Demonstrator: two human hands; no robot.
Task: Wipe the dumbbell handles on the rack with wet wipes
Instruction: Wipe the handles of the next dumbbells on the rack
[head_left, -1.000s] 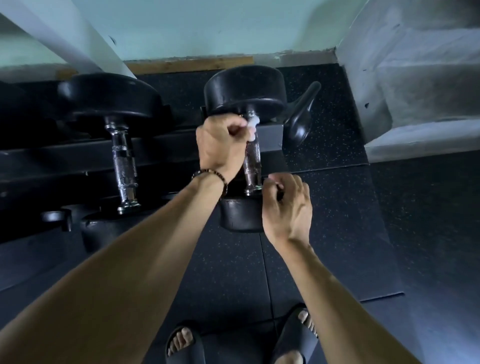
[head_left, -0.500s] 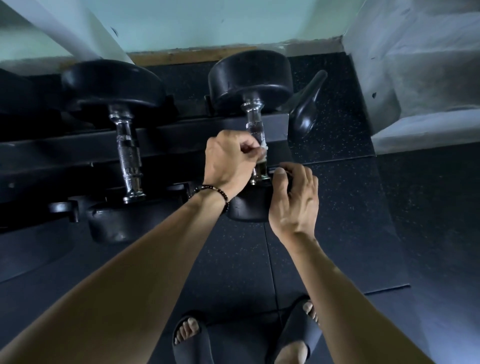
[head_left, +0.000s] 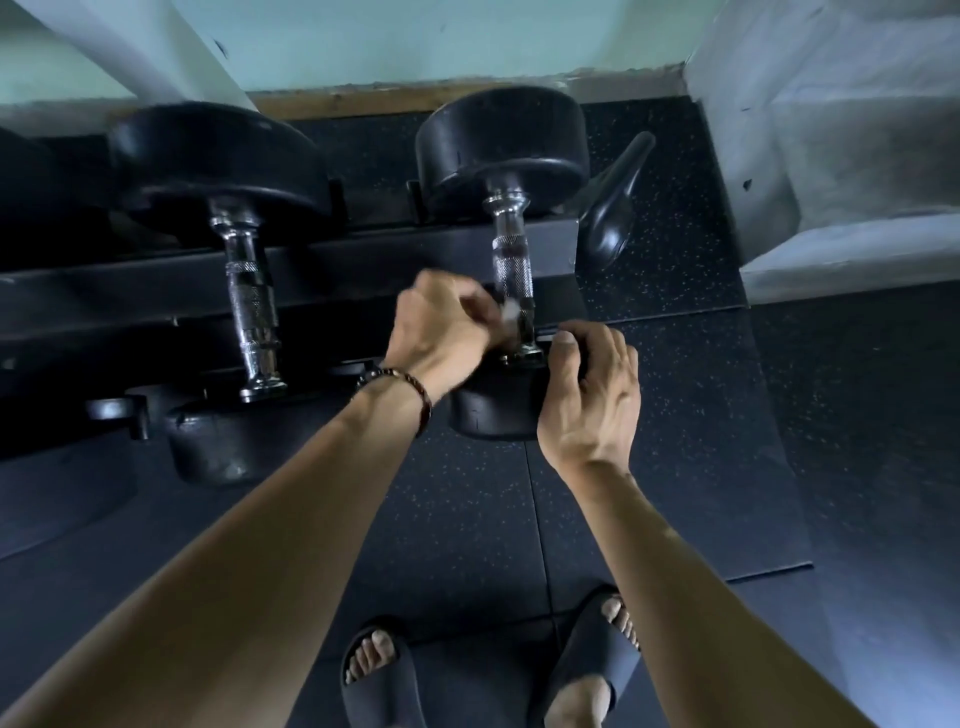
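From my head camera, everything sits around the right dumbbell, which lies across the dark metal rack with its chrome handle running away from me. Left of it rests a second dumbbell, same build: round matte black heads, a shiny steel bar with knurled bands. Just right of the right dumbbell's far head, a glossy black scoop-shaped piece lies on the speckled rubber floor; I can't tell what it is. Beyond the far head runs a wooden skirting strip under a pale green wall. My left hand has its fingers curled tight round a small white wet wipe, pressed to the near end of the handle; the hand is blurred and hides most of the wipe. My right hand rests on the near head of that dumbbell, fingers bent over its top edge and gripping it, covering much of the head. A beaded bracelet circles my left wrist. Below the near head, my feet in dark slides stand on the floor, cut off by the bottom edge. The rack's left end sinks into shadow.
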